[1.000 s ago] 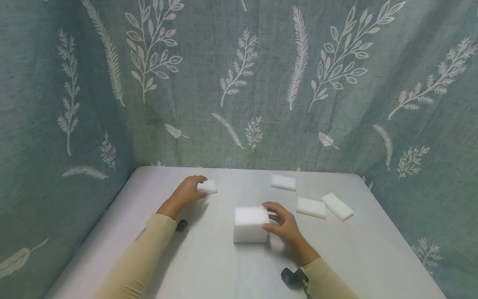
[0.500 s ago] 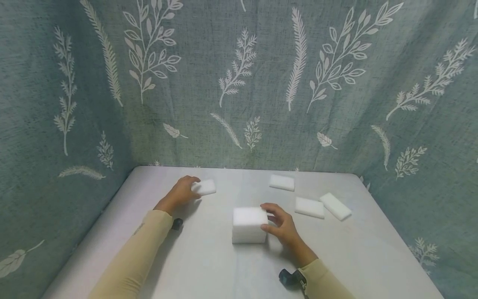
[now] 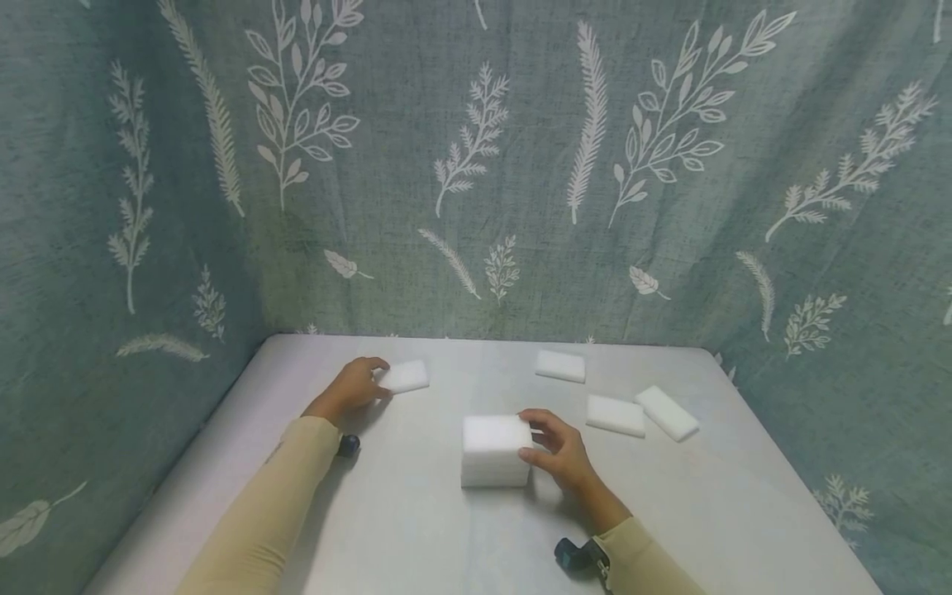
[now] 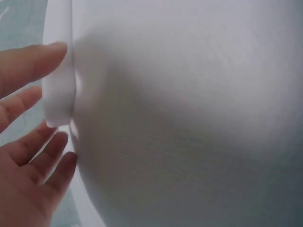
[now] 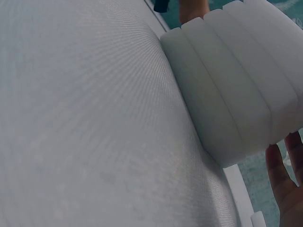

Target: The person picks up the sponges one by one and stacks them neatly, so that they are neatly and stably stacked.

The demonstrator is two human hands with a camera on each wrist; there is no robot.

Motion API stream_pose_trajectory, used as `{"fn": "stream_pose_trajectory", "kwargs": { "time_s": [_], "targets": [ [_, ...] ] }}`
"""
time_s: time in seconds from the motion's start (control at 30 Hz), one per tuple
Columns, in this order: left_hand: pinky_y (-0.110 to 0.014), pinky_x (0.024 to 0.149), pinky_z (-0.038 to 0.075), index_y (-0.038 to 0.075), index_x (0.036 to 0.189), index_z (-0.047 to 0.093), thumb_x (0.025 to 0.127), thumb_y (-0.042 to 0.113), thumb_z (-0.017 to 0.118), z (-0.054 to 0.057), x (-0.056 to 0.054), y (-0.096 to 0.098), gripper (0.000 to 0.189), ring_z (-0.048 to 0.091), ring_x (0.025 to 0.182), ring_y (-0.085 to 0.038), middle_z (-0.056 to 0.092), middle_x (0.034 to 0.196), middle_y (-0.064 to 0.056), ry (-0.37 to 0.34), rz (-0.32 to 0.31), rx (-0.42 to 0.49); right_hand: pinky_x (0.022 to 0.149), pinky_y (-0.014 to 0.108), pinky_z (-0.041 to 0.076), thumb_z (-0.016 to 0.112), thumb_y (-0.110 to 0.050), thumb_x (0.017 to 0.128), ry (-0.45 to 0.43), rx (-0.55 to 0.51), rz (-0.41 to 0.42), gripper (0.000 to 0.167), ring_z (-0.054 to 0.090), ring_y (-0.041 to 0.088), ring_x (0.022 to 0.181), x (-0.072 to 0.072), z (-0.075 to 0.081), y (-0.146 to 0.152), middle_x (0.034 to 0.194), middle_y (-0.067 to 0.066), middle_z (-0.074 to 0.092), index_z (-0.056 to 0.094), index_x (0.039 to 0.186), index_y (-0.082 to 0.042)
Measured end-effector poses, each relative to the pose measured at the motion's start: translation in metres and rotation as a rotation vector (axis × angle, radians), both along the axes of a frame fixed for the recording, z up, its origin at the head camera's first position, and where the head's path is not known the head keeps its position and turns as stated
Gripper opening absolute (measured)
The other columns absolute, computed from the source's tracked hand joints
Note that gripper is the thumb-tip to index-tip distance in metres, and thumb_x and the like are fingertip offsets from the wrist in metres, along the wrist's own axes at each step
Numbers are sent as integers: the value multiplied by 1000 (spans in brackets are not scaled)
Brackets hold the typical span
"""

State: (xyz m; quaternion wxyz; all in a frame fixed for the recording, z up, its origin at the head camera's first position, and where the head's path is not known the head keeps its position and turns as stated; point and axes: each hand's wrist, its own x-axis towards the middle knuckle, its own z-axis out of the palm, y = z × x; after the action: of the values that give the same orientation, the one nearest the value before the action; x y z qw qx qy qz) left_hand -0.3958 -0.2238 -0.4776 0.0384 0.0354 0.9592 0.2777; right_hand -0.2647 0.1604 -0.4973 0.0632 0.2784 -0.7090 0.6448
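Note:
Several white sponges, all alike, lie on their broad sides one on another in a stack [image 3: 494, 453] at the middle of the table. My right hand [image 3: 567, 454] steadies the stack's right end, thumb at the front and fingers toward the back. In the right wrist view the fingers [image 5: 279, 170] reach its end and thin seams show between the sponges. One single sponge [image 3: 407, 377] lies flat at the back left. My left hand [image 3: 355, 384] is at its left end, thumb and index finger to either side; the left wrist view shows the thumb [image 4: 35, 61] along its edge.
Three more sponges lie flat to the right: one at the back [image 3: 561, 366], one beyond the stack's right side [image 3: 616, 415], and a slanted one [image 3: 668, 412] beside it. The white table [image 3: 416, 529] meets a leaf-patterned green curtain [image 3: 416, 165] at the back and sides.
My left hand has slid left along the single sponge, showing more of its top; the sponge has stayed in place. My right hand keeps its position at the stack.

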Motion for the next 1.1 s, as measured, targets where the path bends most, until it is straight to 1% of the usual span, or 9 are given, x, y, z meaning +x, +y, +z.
{"fn": "stream_pose_trajectory", "kwargs": {
  "time_s": [0.1,0.27,0.4,0.47,0.57,0.73,0.87,0.93,1.1],
  "targets": [
    [-52,92,46,4,133,56,79,18,80,-3,0,-2,61,54,112,-38,54,129,-23,-11,8,3,98,37,46,74,5,80,-1,2,3,48,55,17,118,0,-1,0,128,21,55,58,125,4],
    [-52,92,46,5,134,55,79,20,80,-2,0,-2,61,54,112,-37,54,129,-22,-15,-4,14,98,40,46,73,6,80,5,-1,-4,49,55,17,117,-1,-2,0,129,22,55,57,125,4],
    [-52,93,46,5,134,55,80,19,79,2,1,-2,61,53,113,-37,53,129,-21,-16,-8,27,99,40,45,74,5,79,-15,0,-6,49,55,16,118,-1,-2,0,129,20,55,57,125,3],
    [-53,94,44,5,133,56,80,19,79,5,3,-2,59,52,115,-38,53,129,-21,-2,-19,35,99,40,45,74,6,79,-21,8,-9,49,55,15,118,-1,-2,0,129,20,55,57,125,3],
    [-54,95,43,3,131,57,81,20,79,11,4,-1,57,51,116,-40,53,129,-22,36,-59,40,99,44,45,73,8,79,-23,22,-22,49,54,14,117,-1,0,-1,129,20,55,57,125,4],
    [-53,93,45,2,130,58,81,22,80,16,7,3,57,52,114,-40,53,128,-23,74,-97,39,98,52,43,72,12,78,-29,31,-16,49,55,12,116,5,13,-3,128,24,54,56,124,9],
    [-52,92,46,3,130,59,81,22,80,15,11,5,57,52,115,-40,52,130,-23,64,-94,53,97,51,45,70,12,79,-19,38,-3,47,55,16,115,12,24,-6,126,28,54,54,122,13],
    [-51,92,46,4,130,59,82,23,80,14,13,7,56,52,116,-39,53,130,-22,63,-97,58,97,50,45,70,12,79,-16,36,-1,47,55,22,116,10,20,-5,126,28,53,54,123,13],
    [-51,91,46,4,129,60,82,25,80,11,20,14,56,53,114,-38,54,128,-20,73,-118,60,98,44,45,70,13,79,-9,11,2,50,51,39,120,1,1,-2,129,26,52,54,126,9]
  ]
}}
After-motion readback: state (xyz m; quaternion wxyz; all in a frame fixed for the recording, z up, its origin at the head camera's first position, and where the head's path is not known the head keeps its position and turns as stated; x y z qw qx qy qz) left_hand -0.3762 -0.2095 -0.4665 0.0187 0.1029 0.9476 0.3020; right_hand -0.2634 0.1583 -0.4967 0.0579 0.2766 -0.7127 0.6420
